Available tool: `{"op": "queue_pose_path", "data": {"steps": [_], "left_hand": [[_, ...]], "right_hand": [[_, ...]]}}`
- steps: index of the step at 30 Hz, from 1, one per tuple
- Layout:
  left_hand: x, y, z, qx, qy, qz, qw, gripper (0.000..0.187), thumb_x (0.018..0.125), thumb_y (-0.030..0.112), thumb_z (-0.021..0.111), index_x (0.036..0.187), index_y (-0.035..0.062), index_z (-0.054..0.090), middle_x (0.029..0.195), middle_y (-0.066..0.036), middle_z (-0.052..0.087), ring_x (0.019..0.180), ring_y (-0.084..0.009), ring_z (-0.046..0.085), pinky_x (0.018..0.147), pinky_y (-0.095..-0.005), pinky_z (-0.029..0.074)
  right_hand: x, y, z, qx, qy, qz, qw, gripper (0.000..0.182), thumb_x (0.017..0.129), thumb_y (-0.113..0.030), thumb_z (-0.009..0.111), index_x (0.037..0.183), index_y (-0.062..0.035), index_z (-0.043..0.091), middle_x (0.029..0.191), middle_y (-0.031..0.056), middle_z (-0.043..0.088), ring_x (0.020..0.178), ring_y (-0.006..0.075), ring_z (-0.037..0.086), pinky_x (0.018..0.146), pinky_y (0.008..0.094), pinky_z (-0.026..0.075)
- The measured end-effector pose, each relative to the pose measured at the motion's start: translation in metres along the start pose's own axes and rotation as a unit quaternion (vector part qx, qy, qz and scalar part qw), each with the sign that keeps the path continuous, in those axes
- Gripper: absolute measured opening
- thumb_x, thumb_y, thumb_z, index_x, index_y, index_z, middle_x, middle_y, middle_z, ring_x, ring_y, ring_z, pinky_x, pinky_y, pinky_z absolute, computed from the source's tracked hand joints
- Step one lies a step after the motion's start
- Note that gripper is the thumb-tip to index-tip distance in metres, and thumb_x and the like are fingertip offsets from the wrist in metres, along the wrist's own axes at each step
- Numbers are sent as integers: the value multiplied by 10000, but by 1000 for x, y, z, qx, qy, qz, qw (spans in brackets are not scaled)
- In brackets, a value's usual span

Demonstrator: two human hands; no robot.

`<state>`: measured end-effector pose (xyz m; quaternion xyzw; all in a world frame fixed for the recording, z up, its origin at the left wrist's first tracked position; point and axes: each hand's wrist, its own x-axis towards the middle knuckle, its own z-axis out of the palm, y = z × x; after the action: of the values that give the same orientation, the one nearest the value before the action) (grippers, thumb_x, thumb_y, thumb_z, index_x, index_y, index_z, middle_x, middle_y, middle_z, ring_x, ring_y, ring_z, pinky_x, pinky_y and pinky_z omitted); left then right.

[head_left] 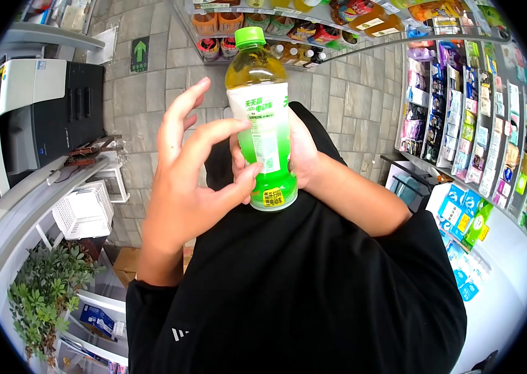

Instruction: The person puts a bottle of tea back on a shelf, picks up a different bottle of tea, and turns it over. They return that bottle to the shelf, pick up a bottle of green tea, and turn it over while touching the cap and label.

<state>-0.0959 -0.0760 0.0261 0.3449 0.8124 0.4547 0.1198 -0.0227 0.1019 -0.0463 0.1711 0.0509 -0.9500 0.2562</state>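
Note:
A plastic bottle [268,134] with a green cap, yellowish drink and a green-and-white label stands upright in front of my body. My right hand [301,149] holds it from behind and the right side, with fingertips showing past its left edge. In front of the label is my left hand [191,162], its index fingertip and thumb tip apart at the bottle's left side and the other fingers raised. Whether those two tips press on the label cannot be told. The cap is on the bottle.
Shelves of drinks and snacks [276,12] stand ahead, and racks of packaged goods [463,118] line the right. At left are a black-and-white printer [51,118], a white basket [84,210] and a leafy plant [42,290]. Grey tiles [170,37] cover the floor.

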Motion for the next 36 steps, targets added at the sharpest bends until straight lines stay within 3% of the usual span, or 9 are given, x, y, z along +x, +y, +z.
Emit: {"op": "queue_pose_path", "data": {"steps": [9,16,20,22,23,30,34,35,36], "left_hand": [[35,64,60,73,-19,26,997,465,733,115,857,1169,216,732,1585,-245,355,1430,-440,391,1109,-538,392],[75,114,135,38,-56,53,996,581,761,60,798,1298,79,575,1539,-261,368,1411,-416,426,1129,-523,391],[96,134,174,-85,-86,-29,992,687,831,53,755,1427,10,416,1543,-257,346,1389,-388,464,1122,-514,425],[108,148,194,-238,-67,-165,955,744,882,45,714,1508,10,314,1551,-256,336,1382,-378,470,1121,-506,431],[113,147,200,-235,-92,-164,954,785,935,66,671,1569,1,213,1559,-262,339,1383,-379,467,1120,-502,431],[142,157,241,-299,-123,-286,902,723,1007,179,611,1586,-46,242,1526,-268,427,1375,-337,481,1113,-432,428],[157,169,235,-257,-213,-361,871,628,1013,177,578,1537,-55,322,1339,-207,599,982,-153,664,786,-255,553],[158,173,237,-243,-206,-363,876,609,1001,173,563,1523,-42,334,1232,-177,644,694,-71,616,554,-189,507],[160,177,239,-237,-210,-361,877,609,1001,173,563,1523,-42,334,1232,-177,644,694,-71,616,554,-189,507]], "right_hand": [[-51,-49,-13,58,-68,-36,995,661,1067,-613,236,1281,-112,609,1004,148,687,781,334,700,663,469,598],[-114,-91,-44,115,-122,-83,982,726,1054,-646,214,1256,-75,614,919,217,676,729,376,692,659,512,598],[-134,-107,-65,254,-298,-43,919,688,1035,-619,290,1128,-27,630,873,223,660,731,418,697,687,576,581],[-136,-114,-78,195,-407,-60,890,735,1003,-660,324,1068,6,627,835,221,653,758,461,695,732,599,569],[-147,-119,-83,181,-395,-57,899,622,1035,-611,379,1014,-33,611,762,139,657,796,421,688,785,529,529],[-161,-127,-107,196,-457,-64,865,644,1020,-608,380,1044,-15,631,841,169,694,887,441,717,857,534,542],[-170,-131,-97,177,-393,-98,897,840,987,-689,265,961,69,627,758,255,659,684,469,695,666,558,581],[-164,-134,-97,145,-418,-109,890,904,991,-721,214,945,83,626,759,256,646,622,446,680,610,565,584],[-163,-137,-95,145,-423,-114,887,904,991,-721,214,945,83,626,759,256,646,622,446,680,610,565,584]]}}
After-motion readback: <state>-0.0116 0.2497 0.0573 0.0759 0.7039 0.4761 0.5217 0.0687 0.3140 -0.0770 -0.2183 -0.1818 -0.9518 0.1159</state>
